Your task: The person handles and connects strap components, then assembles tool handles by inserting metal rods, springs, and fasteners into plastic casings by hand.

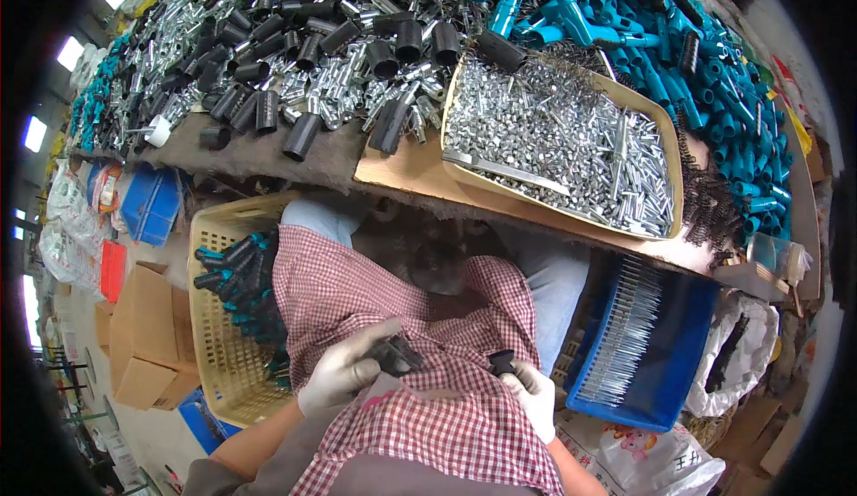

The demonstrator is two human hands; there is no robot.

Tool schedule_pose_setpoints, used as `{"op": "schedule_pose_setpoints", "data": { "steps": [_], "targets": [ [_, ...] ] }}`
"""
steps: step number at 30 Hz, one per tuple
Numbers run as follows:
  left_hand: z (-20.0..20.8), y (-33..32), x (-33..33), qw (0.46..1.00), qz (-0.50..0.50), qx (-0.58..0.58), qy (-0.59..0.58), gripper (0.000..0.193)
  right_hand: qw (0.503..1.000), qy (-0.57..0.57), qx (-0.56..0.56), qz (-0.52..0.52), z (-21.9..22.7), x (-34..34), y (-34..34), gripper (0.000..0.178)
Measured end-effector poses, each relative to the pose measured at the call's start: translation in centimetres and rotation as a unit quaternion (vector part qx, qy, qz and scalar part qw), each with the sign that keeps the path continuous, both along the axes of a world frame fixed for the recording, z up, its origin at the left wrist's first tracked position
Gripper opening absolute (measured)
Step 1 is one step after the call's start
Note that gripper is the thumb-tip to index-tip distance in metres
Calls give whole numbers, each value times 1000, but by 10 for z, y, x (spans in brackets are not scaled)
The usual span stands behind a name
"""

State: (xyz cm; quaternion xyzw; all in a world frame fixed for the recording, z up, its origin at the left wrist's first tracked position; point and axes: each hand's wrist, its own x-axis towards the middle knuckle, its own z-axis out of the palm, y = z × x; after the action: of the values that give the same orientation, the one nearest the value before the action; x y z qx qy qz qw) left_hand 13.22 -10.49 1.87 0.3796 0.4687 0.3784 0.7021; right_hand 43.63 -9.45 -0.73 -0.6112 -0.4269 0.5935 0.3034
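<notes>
On the lap at 6 o'clock | desk [393, 170] above, 12 o'clock, heaped with black tubes and shiny metal pins | red checked cloth [428, 407] rumpled, soft | woven yellow basket [223, 353] at 9 o'clock | left hand [344, 371], white glove, grip pinching black plastic sleeve [397, 353] | right hand [534, 393], gloved, grip pressed around small black piece [502, 362].

Hands: left hand [344, 373] and right hand [534, 398] each in a white fabric glove. Forearms bare, no sleeves visible. Lap covered by a red-and-white checked apron [428, 407] over light blue trousers [558, 282].
</notes>
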Motion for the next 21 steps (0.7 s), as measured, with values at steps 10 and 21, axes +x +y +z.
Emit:
{"op": "schedule_pose_setpoints", "data": {
  "steps": [10, 21],
  "targets": [
    [48, 43, -3, 943, 15, 131, 307, 28, 972, 127, -60, -191, 23, 40, 11, 27],
    [68, 44, -52, 895, 219, 45, 385, 32, 927, -95, 57, -359, 90, 82, 41, 31]
  ]
}}
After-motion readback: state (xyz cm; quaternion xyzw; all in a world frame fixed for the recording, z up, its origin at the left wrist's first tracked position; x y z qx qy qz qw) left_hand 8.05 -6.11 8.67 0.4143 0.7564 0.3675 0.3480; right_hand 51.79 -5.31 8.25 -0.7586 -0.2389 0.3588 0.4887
